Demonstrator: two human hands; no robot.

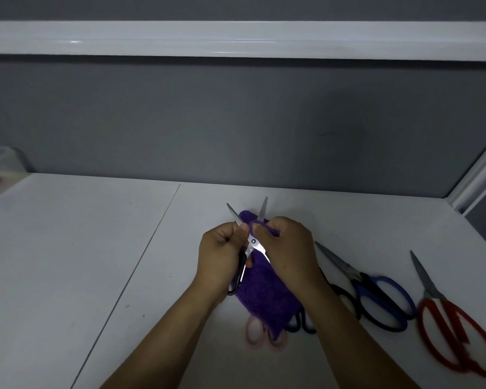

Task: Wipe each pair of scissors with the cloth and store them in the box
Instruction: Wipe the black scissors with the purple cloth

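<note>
On the white desk [96, 248], near its middle and raised just above the surface: black-handled scissors [253, 244], blades spread into a V, tips pointing away from the wearer. Gripped by left hand [222, 254], fingers curled round the handle, one black loop showing below the palm. Partly wrapped in purple cloth [264, 293], pinched over the right-side blade by right hand [289, 248], thumb on the fold; rest of cloth trailing down toward the desk. Under the cloth's lower edge: pink-handled scissors [254, 334] and dark-handled scissors [303, 322], blades hidden. Further right, flat on the desk, blades closed: blue-handled scissors [382, 299], then red-handled scissors [458, 335], apart from each other. At far left edge: translucent box [3, 161], well apart from both hands, pinkish content too blurred to identify.
</note>
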